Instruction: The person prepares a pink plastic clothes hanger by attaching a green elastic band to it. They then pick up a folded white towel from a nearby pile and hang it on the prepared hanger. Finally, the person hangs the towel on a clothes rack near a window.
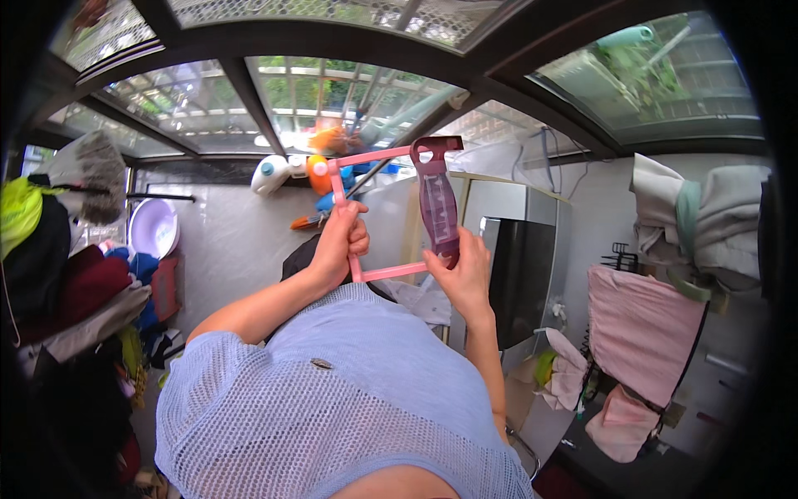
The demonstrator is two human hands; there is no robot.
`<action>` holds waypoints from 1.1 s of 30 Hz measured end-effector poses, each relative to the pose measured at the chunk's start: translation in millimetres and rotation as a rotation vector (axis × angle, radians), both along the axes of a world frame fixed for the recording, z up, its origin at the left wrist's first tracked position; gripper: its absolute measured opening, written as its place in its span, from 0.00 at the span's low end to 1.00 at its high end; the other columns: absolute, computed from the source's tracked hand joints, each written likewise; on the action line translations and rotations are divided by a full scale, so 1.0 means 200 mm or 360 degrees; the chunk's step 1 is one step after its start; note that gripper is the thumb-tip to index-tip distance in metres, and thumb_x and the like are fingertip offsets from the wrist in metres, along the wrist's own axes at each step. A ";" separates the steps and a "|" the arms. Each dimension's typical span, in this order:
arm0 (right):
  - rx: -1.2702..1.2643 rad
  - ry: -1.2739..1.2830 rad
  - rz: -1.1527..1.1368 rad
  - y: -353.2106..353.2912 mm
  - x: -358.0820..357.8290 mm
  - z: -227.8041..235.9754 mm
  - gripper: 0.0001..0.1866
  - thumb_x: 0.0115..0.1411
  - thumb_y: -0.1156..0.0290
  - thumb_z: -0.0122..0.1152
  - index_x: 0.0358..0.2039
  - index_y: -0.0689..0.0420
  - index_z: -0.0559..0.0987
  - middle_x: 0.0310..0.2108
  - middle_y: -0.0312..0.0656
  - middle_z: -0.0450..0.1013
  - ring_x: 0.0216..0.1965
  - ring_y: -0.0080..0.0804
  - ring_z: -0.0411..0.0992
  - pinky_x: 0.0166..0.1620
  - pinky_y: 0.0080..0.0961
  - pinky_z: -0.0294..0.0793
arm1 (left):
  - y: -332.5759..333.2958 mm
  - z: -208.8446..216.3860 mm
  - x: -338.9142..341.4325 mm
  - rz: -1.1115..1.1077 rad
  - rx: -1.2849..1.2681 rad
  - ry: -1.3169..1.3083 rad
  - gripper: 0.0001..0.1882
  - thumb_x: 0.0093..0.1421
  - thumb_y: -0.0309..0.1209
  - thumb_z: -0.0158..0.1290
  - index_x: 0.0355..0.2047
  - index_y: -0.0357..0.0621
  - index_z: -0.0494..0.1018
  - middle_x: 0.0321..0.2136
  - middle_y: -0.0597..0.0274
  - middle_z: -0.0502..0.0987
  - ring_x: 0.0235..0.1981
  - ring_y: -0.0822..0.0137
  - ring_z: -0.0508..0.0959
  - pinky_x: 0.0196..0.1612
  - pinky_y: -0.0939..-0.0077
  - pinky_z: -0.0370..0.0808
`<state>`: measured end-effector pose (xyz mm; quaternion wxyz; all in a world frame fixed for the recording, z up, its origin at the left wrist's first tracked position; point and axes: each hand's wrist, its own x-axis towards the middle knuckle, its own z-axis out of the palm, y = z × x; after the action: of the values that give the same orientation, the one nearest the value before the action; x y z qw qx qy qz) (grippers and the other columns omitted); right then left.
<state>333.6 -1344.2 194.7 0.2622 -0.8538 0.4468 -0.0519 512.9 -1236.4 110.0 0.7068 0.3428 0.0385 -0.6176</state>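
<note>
In front of my chest I hold up a pink plastic frame [378, 155] of roughly rectangular outline, with thin bars. Along its right side runs a dark mauve plastic panel [439, 208] with a rounded cut-out at the top and a row of notched shapes down its middle. My left hand [342, 241] is closed in a fist around the left upright bar. At the lower right corner, where the bottom bar meets the mauve panel, my right hand [464, 274] grips with thumb and fingers. What kind of article the frame is I cannot make out.
Bottles [269, 175] in white and orange stand by the window. A silver cabinet with a dark front [522, 266] is close on the right. A lilac basin [155, 228] and piled clothes [79, 291] are at left; towels [647, 333] hang at right.
</note>
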 end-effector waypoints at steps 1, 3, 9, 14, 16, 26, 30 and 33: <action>-0.0119 0.0012 0.0017 -0.02 -0.01 0.00 0.32 0.45 0.56 0.67 0.45 0.64 0.69 0.33 0.46 0.69 0.37 0.44 0.65 0.48 0.39 0.60 | -0.03 0.04 -0.03 -0.0001 -0.0077 -0.0025 0.13 0.65 0.44 0.43 0.40 0.48 0.62 0.18 0.71 0.54 0.16 0.79 0.55 0.20 0.84 0.53; -0.0349 0.0039 0.0072 -0.08 -0.05 0.01 0.35 0.45 0.56 0.68 0.47 0.65 0.67 0.33 0.46 0.69 0.38 0.44 0.65 0.47 0.40 0.60 | -0.09 0.09 -0.05 -0.0058 -0.0205 -0.0004 0.13 0.65 0.42 0.44 0.40 0.47 0.62 0.18 0.70 0.56 0.18 0.77 0.58 0.24 0.81 0.58; -0.0310 0.0154 0.0128 -0.39 -0.21 0.19 0.27 0.51 0.67 0.59 0.51 0.62 0.65 0.38 0.49 0.68 0.43 0.46 0.64 0.48 0.38 0.62 | -0.26 0.05 -0.12 -0.0652 -0.0450 -0.0585 0.10 0.61 0.36 0.51 0.36 0.44 0.69 0.27 0.69 0.69 0.31 0.77 0.68 0.37 0.81 0.65; -0.0121 0.0133 0.0095 -0.67 -0.30 0.37 0.23 0.43 0.78 0.56 0.44 0.63 0.73 0.35 0.49 0.68 0.36 0.44 0.68 0.41 0.32 0.68 | -0.35 -0.04 -0.20 -0.0891 -0.0262 -0.0577 0.08 0.58 0.34 0.55 0.34 0.44 0.73 0.32 0.70 0.74 0.34 0.78 0.72 0.34 0.81 0.69; 0.0003 0.0104 -0.0027 -0.76 -0.29 0.45 0.24 0.41 0.83 0.52 0.43 0.59 0.76 0.34 0.45 0.66 0.35 0.36 0.69 0.36 0.26 0.69 | -0.39 -0.05 -0.23 -0.0840 -0.0308 -0.0513 0.08 0.57 0.31 0.56 0.36 0.43 0.74 0.33 0.69 0.75 0.35 0.77 0.73 0.35 0.81 0.70; -0.0130 0.0372 0.0026 -1.27 -0.11 0.39 0.15 0.51 0.77 0.53 0.40 0.53 0.77 0.28 0.45 0.76 0.31 0.38 0.75 0.35 0.32 0.71 | -0.67 -0.03 -0.52 -0.1001 -0.0107 0.0483 0.20 0.59 0.31 0.54 0.52 0.43 0.68 0.40 0.66 0.76 0.41 0.73 0.77 0.39 0.85 0.76; -0.0190 0.0445 0.0065 -1.40 -0.04 0.22 0.15 0.50 0.78 0.53 0.40 0.52 0.76 0.34 0.45 0.75 0.37 0.45 0.72 0.40 0.36 0.70 | -0.77 -0.08 -0.58 -0.0869 -0.0024 0.0708 0.20 0.60 0.32 0.54 0.53 0.46 0.67 0.41 0.68 0.75 0.43 0.73 0.76 0.40 0.85 0.75; -0.0419 0.0645 0.0217 -1.50 -0.05 0.06 0.15 0.49 0.78 0.55 0.39 0.50 0.77 0.36 0.42 0.74 0.42 0.46 0.68 0.43 0.39 0.70 | -0.79 -0.08 -0.60 -0.0883 0.0013 0.0760 0.21 0.60 0.33 0.53 0.54 0.49 0.67 0.42 0.68 0.74 0.44 0.73 0.75 0.40 0.84 0.75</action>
<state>322.7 -1643.6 207.0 0.0566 -0.9017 0.4211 0.0804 392.1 -1394.2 93.0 0.4821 0.1891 0.1104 -0.8483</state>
